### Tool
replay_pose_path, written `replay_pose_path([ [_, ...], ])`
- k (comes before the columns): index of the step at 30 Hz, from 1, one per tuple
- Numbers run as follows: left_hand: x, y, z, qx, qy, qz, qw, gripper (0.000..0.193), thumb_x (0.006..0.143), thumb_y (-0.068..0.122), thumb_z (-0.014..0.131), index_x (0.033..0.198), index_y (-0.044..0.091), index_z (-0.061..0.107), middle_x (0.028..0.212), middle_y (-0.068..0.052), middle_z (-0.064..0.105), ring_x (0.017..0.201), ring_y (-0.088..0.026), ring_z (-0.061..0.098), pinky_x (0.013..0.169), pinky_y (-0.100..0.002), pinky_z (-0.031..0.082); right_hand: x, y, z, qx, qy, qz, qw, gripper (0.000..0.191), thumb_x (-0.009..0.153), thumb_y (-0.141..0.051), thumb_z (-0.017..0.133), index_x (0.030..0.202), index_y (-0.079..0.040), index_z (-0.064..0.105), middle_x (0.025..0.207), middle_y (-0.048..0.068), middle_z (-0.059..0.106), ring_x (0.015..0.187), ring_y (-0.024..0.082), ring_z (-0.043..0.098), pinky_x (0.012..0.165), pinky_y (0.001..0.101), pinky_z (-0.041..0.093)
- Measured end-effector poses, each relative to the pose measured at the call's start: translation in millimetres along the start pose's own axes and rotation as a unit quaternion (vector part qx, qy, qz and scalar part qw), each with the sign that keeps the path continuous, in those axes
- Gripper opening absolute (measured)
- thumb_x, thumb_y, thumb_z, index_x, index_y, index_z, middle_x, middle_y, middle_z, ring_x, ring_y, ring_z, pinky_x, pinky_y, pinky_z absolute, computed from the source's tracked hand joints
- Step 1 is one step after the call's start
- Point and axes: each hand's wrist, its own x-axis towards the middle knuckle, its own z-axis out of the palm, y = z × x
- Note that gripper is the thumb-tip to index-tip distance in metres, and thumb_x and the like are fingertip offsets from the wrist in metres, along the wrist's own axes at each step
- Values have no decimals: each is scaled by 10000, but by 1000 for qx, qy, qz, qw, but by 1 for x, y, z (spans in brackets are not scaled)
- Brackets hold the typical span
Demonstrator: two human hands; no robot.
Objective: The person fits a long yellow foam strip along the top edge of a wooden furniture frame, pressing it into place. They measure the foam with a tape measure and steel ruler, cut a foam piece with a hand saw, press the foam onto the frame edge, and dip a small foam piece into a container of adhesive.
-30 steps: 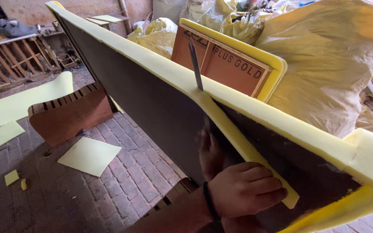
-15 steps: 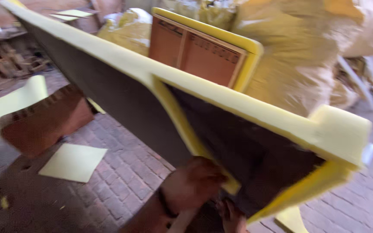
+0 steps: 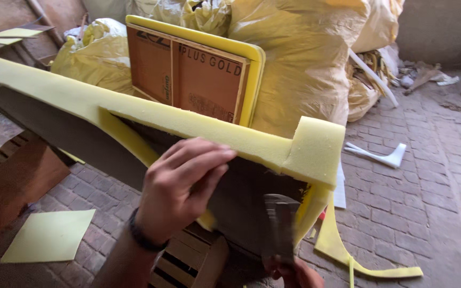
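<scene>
A long dark board [image 3: 81, 144] edged with thick yellow foam [image 3: 316, 149] stands tilted on its side in front of me. My left hand [image 3: 180, 186], a dark band on its wrist, lies against the board's face, and its bent fingers grip the foam strip along the top edge. At the bottom of the view my right hand [image 3: 294, 274] is only partly visible. It holds a knife [image 3: 281, 224] whose broad grey blade points up at the board's right end, just under the foam corner block.
Behind the board lean a cardboard-faced panel with a yellow foam rim [image 3: 204, 80] and big yellow sacks [image 3: 305, 64]. On the brick floor lie a foam sheet [image 3: 49, 234], a cut foam strip [image 3: 358, 261] and a white scrap [image 3: 380, 154]. A wooden crate [image 3: 188, 261] sits under the board.
The view has swung to the board's right end. My left hand has moved up from the lower foam strip to the top edge. The knife, earlier standing above the board, is now low at the corner.
</scene>
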Motion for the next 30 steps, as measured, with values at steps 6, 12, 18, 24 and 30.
replay_pose_path([
  [6,69,9,15,69,-26,113,991,306,940,161,618,1172,-26,687,1116,-192,707,1073,-358,663,1005,-500,426,27,-70,-20,-73,-190,125,971,279,913,44,608,1164,146,677,1005,307,739,915,388,730,806,494,598],
  [12,72,5,30,98,-158,-15,982,198,949,189,559,959,72,718,884,-115,695,838,-340,646,829,-469,494,35,-135,68,-223,5,-260,940,238,1048,-190,589,1132,28,636,690,148,682,543,178,606,519,313,506],
  [18,62,-8,38,89,-125,13,988,306,1025,188,497,1188,67,726,1188,-151,736,1142,-324,704,1095,-491,466,55,-184,123,-153,-49,-181,970,326,1047,-264,627,1178,35,610,637,145,659,519,180,598,490,312,476],
  [24,25,-16,44,191,-61,-17,979,488,1094,379,476,1496,114,557,1554,-125,584,1516,-349,492,1304,-545,336,46,-105,125,-109,-207,-97,967,342,1021,-287,617,1115,43,617,829,229,784,649,271,774,591,402,654],
  [30,-76,-22,5,254,51,-172,951,573,1103,446,480,1550,87,462,1628,-167,452,1567,-394,387,1301,-523,335,38,-42,158,-221,-126,55,966,237,935,-140,654,1056,53,719,798,228,817,660,247,816,617,369,683],
])
